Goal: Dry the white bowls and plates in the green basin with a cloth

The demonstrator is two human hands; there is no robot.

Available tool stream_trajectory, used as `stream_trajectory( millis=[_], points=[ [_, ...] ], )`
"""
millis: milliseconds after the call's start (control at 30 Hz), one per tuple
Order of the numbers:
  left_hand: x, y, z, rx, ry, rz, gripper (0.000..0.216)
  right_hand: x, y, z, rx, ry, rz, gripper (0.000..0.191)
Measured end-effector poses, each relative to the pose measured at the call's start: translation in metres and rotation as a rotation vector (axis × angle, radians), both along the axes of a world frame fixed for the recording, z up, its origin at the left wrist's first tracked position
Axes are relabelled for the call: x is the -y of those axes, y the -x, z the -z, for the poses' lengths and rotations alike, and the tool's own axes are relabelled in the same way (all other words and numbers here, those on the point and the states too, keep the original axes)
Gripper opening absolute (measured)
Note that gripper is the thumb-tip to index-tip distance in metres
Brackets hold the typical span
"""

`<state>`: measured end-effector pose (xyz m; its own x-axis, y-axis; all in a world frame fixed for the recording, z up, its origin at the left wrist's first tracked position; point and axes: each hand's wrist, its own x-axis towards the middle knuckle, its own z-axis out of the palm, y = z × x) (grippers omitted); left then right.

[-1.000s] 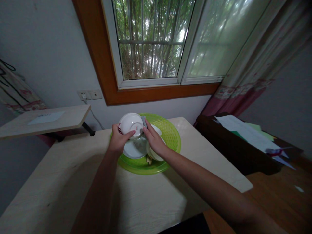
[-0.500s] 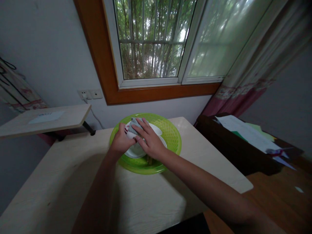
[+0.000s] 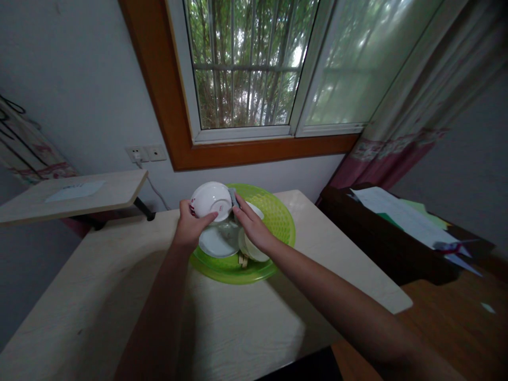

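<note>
You stand at a pale wood-grain table [image 3: 99, 296] that runs from the near edge up to the wall under a wood-framed barred window [image 3: 246, 69]. To your right is a dark wooden cabinet [image 3: 381, 238] with loose papers on top. At the far middle of the table sits a round green plastic basket [image 3: 283, 225], with a flat white plate [image 3: 216, 243] lying inside it.

Above the basket's left rim, your left hand [image 3: 188, 227] grips a white round bowl with red marks [image 3: 210, 200]. The bowl is tilted with its underside toward you, your thumb across that underside and your fingers curled round the rim. Your right hand [image 3: 254, 230], fingers pressed together, pinches a small grey cloth [image 3: 233, 197] against the bowl's right edge.
</note>
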<state>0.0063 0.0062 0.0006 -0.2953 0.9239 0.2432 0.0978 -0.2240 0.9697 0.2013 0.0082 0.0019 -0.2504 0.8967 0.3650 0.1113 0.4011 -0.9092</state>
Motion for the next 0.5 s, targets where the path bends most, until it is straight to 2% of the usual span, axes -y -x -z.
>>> stream_trajectory(
  millis=[100,167,333,400,500],
  points=[
    [0.003,-0.005,-0.007,0.203,0.020,0.052,0.068,0.000,0.001,0.001,-0.123,0.186,-0.099,0.065],
    [0.007,-0.011,-0.013,0.330,0.063,0.105,0.069,0.000,0.002,0.002,-0.181,0.246,-0.149,0.067],
    [0.013,-0.022,-0.020,0.439,0.095,0.170,0.068,-0.002,0.004,0.004,-0.170,0.132,-0.099,0.084],
    [0.013,-0.024,-0.019,0.423,0.095,0.178,0.070,-0.003,0.004,0.004,-0.164,0.089,-0.071,0.088],
    [0.012,-0.022,-0.014,0.328,0.106,0.176,0.074,-0.004,0.004,0.005,-0.170,0.060,-0.036,0.083]
  ],
)
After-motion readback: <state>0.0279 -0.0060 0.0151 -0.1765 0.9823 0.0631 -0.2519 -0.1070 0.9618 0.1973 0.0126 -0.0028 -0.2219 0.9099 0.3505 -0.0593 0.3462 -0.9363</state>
